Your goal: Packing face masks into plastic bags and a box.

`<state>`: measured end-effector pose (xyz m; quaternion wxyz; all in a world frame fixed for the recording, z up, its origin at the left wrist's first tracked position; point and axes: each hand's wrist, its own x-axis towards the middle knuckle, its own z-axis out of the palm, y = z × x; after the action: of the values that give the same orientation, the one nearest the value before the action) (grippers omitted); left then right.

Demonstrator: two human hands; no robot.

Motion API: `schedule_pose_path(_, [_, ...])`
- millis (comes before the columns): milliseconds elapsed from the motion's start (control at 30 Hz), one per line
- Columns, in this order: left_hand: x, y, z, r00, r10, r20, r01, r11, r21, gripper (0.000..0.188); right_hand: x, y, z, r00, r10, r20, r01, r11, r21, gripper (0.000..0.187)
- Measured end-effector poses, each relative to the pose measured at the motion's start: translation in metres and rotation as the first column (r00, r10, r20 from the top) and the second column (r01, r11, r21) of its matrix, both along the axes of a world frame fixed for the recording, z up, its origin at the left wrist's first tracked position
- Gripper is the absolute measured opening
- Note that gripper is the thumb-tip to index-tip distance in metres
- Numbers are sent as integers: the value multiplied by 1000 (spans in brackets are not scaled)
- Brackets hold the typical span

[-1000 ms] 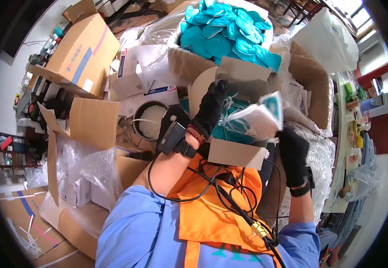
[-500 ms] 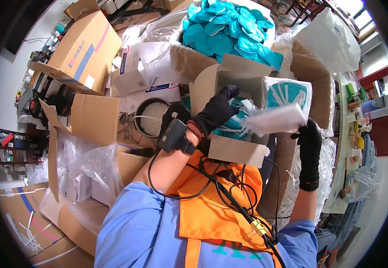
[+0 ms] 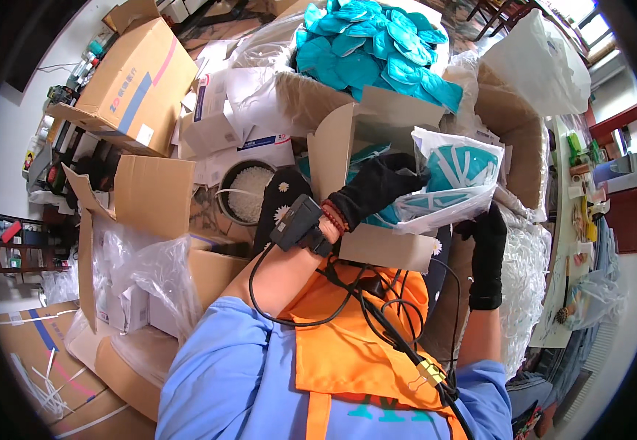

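A clear plastic bag [image 3: 459, 139] with teal masks [image 3: 465, 170] and their white straps inside is above a small open carton [image 3: 384, 246] at my lap. My left hand [image 3: 377, 185], in a black glove, reaches over the carton, its fingers closed at the bag's left edge. On the bag's lower right, my right hand [image 3: 485, 253], also black-gloved, has its fingers bent against the plastic; the fingertips are partly hidden. More teal shows inside the carton, mostly covered by my left hand and the bag.
Beyond the carton, a large lined box holds a heap of teal masks [image 3: 362, 55]. A dark pot [image 3: 225, 196] of white pellets stands left of my knee. Open cardboard boxes [image 3: 153, 194] line the left. Plastic wrap [image 3: 527, 286] lies right; black cables [image 3: 348, 293] cross my orange apron.
My left hand has moved right and down to the bag's edge. My right hand has come down and slightly left. The bag, blurred before, now faces up with its masks showing.
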<state>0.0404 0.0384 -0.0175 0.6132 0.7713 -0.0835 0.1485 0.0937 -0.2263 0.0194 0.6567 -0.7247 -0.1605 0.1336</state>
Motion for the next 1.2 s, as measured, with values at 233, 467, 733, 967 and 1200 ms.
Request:
schedule_pose_path(233, [-1,2,-6,981,-191,-42,115,738,-665,26,-8,12,9,996,-81,-24,82,996,37,23])
schedule_pose_path(467, [-1,-8,0,950,-139,-280,-57,805,-591,24,2,-2,-11,999,7,-37,-6,1000,16,23])
schedule_pose_path(733, [27,-10,-48,985,172,27,-173,961,214,29,3,6,-9,999,15,48,-13,999,-52,24])
schedule_pose_path(967, [8,15,-18,818,481,-316,-372,860,348,30,7,-15,14,970,-233,73,230,972,49,25])
schedule_pose_path(1200, [-9,-10,30,853,516,74,-521,849,87,29,8,-15,8,953,-292,-86,299,950,92,24])
